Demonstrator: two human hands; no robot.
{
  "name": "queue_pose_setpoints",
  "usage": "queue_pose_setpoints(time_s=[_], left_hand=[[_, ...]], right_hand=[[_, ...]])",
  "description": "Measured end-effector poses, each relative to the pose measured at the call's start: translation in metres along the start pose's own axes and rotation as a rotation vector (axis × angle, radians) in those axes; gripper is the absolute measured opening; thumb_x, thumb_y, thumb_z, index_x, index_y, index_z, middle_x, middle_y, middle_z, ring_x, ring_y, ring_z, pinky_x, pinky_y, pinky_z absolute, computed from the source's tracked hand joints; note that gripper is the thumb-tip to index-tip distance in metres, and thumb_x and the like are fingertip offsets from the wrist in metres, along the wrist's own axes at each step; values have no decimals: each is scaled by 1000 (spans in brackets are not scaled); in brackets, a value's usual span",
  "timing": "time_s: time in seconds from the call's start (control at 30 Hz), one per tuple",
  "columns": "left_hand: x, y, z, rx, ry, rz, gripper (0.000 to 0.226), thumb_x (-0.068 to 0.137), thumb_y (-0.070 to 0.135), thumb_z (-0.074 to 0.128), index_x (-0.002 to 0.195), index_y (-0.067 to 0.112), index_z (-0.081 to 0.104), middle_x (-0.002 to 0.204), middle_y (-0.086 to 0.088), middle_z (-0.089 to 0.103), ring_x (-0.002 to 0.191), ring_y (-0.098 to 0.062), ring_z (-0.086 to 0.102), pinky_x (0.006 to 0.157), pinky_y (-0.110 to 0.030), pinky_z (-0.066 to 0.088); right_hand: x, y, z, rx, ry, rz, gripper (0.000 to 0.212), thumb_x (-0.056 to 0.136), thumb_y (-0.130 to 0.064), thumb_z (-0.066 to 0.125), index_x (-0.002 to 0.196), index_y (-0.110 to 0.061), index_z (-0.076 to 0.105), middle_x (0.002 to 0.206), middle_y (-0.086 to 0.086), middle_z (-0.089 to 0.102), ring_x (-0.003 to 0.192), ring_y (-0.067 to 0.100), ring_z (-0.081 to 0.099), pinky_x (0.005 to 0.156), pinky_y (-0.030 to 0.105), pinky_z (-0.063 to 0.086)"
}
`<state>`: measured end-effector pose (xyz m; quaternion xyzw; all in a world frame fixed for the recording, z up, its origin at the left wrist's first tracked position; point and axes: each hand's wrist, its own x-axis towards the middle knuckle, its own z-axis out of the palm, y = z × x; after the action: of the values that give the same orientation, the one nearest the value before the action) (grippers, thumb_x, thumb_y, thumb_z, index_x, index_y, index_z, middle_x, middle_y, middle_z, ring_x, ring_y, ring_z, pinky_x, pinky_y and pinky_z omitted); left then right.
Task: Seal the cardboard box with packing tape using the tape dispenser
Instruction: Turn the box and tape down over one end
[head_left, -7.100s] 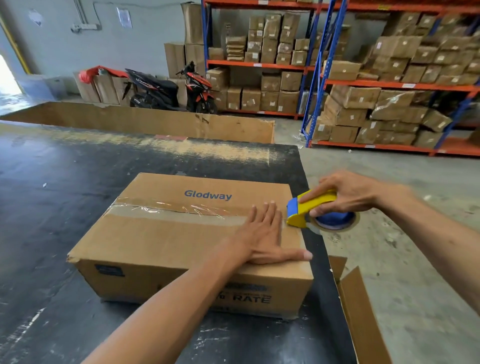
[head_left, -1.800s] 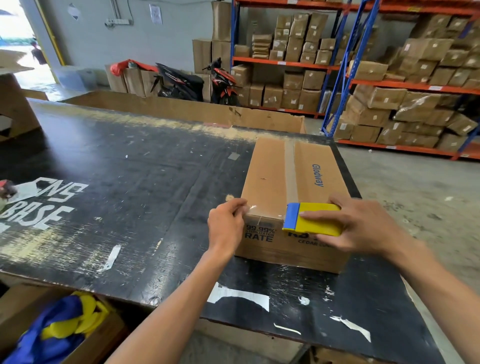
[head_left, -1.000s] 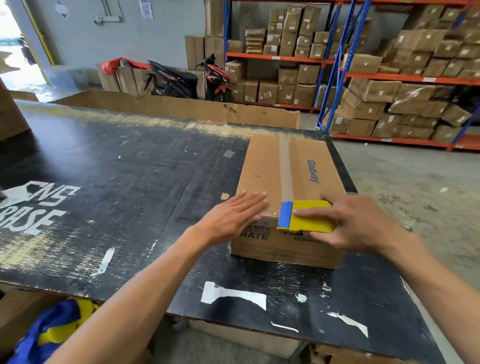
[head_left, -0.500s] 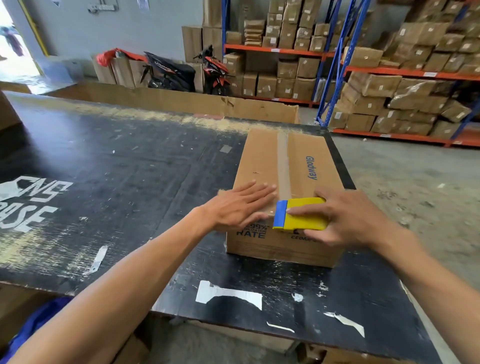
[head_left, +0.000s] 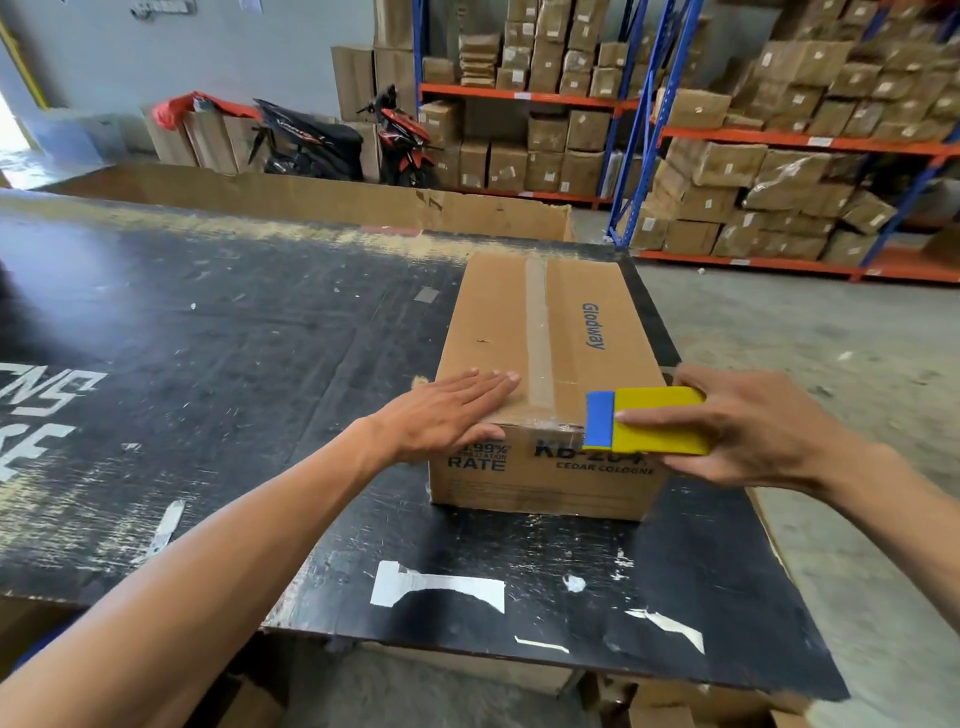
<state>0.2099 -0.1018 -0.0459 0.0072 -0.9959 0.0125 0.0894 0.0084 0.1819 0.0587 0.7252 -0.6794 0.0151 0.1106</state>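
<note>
A brown cardboard box (head_left: 519, 332) printed "Glodway" lies lengthwise on the black table (head_left: 234, 332), near its right edge. A strip of clear packing tape (head_left: 537, 332) runs along the top seam and folds over the near edge. My left hand (head_left: 447, 415) rests flat, fingers apart, on the box's near left corner. My right hand (head_left: 748, 426) grips the yellow and blue tape dispenser (head_left: 647, 420) at the near right corner, its blue end level with the front top edge. The tape roll is hidden.
White tape scraps (head_left: 436, 590) stick to the table's near edge. A long cardboard wall (head_left: 311, 200) stands behind the table. A concrete floor (head_left: 831, 374) lies to the right, with racks of boxes (head_left: 727, 156) and two parked scooters (head_left: 311, 140) beyond.
The dispenser in my right hand has shifted right, off the taped seam toward the box's near right corner. My left hand stays flat on the near left corner.
</note>
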Motion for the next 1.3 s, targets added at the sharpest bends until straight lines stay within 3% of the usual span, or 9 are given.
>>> queue_pose_setpoints(time_s=[0.1, 0.23, 0.4, 0.57, 0.77, 0.93, 1.03, 1.23, 1.3], left_hand=[[1, 1, 1, 13, 3, 27, 67, 105, 52, 24, 158, 21, -2, 163, 1, 4, 150, -10, 3, 120, -21, -7], [2, 3, -2, 34, -25, 39, 66, 105, 53, 20, 158, 21, -3, 164, -2, 5, 152, -13, 5, 125, -31, 2], [20, 24, -11, 175, -10, 47, 75, 101, 62, 11, 159, 14, 4, 163, -10, 15, 152, -22, 15, 125, -41, 6], [60, 49, -9, 132, -65, 127, 78, 98, 61, 4, 157, 12, -3, 165, -8, -6, 153, -19, -7, 124, -37, -4], [63, 47, 1, 30, -164, 62, 83, 93, 65, -1, 157, 13, -7, 165, -5, -5, 151, -12, -7, 123, -27, -6], [62, 47, -3, 34, -172, 27, 74, 102, 55, 19, 156, 13, -9, 161, -1, -10, 148, -8, -9, 116, -18, -14], [62, 49, -4, 41, -181, 28, 74, 102, 56, 19, 156, 14, -11, 162, -1, -8, 149, -9, -9, 119, -21, -10], [67, 55, -2, 88, -167, 55, 76, 97, 63, 8, 154, 18, -13, 162, -3, -5, 151, -16, -3, 123, -28, -5], [67, 55, -2, 111, -163, 51, 75, 99, 61, 10, 156, 16, -8, 163, -5, -2, 152, -18, 0, 124, -32, -3]], right_hand=[[-1, 6, 2, -38, -77, -31, 61, 71, -50, 77, 129, -50, 58, 80, 2, 57, 51, 17, 52, 35, 24, 36], [3, 6, 9, -146, -71, -65, 69, 56, -38, 89, 122, -42, 70, 79, 4, 58, 47, 20, 53, 48, 13, 6], [-5, 11, 16, -96, -34, -95, 58, 69, -47, 71, 127, -42, 66, 83, 5, 58, 47, 13, 44, 44, 21, 23], [-3, 14, 16, -65, 34, -94, 51, 74, -57, 51, 121, -46, 69, 80, 3, 60, 43, 20, 53, 43, 21, 24], [-3, 20, 19, -12, 98, -93, 48, 76, -61, 50, 120, -50, 68, 77, 0, 56, 45, 21, 53, 46, 23, 23], [-24, 37, 11, 14, 56, -80, 49, 76, -58, 54, 123, -50, 66, 79, 0, 55, 47, 21, 53, 41, 24, 29], [-49, 60, 4, -2, 69, -59, 49, 74, -56, 56, 121, -48, 68, 80, 0, 56, 49, 23, 56, 39, 28, 36], [-52, 72, 17, 7, 21, -59, 48, 73, -54, 59, 120, -49, 67, 78, 1, 57, 45, 21, 53, 42, 21, 25], [-56, 75, 19, 13, 48, -68, 48, 73, -52, 60, 120, -49, 65, 79, 2, 56, 46, 22, 52, 41, 22, 28]])
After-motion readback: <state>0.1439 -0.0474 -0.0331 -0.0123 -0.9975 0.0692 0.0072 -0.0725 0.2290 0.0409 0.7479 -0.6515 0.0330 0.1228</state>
